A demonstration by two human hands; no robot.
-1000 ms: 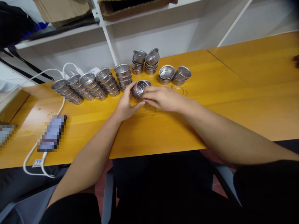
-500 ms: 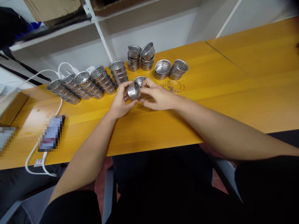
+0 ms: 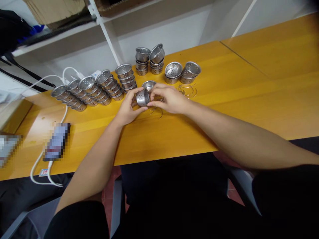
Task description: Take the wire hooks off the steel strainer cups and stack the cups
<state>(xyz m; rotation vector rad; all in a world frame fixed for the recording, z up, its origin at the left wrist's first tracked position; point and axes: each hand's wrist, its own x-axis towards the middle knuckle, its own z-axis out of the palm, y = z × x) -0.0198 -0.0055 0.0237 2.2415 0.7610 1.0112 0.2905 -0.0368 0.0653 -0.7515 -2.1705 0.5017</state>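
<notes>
My left hand (image 3: pixel 128 107) is wrapped round a perforated metal strainer cup (image 3: pixel 142 98), held tilted on its side above the table with its mouth towards the right. At that mouth is my right hand (image 3: pixel 167 98), fingers bent and drawn together, thumb tip by the lower rim. Whatever those fingers pinch is too small or hidden to make out. Another strainer cup (image 3: pixel 149 85) stands just behind, partly covered by my hands. Thin curved wires (image 3: pixel 157 113) lie under my right hand, and more wire rings (image 3: pixel 188 90) lie to its right.
Several leaning stacks of strainer cups (image 3: pixel 87 85) line the table's back left. More stacks (image 3: pixel 142 60) and paired cups (image 3: pixel 173 70) stand behind my hands. A phone (image 3: pixel 56 142) with a white cable (image 3: pixel 35 169) lies on the left. Shelving (image 3: pixel 109 39) rises behind the wooden table (image 3: pixel 249 99).
My right hand has drawn slightly up and right from the cup's mouth, uncovering more of the wires below. My left hand keeps its hold, with the cup turned slightly.
</notes>
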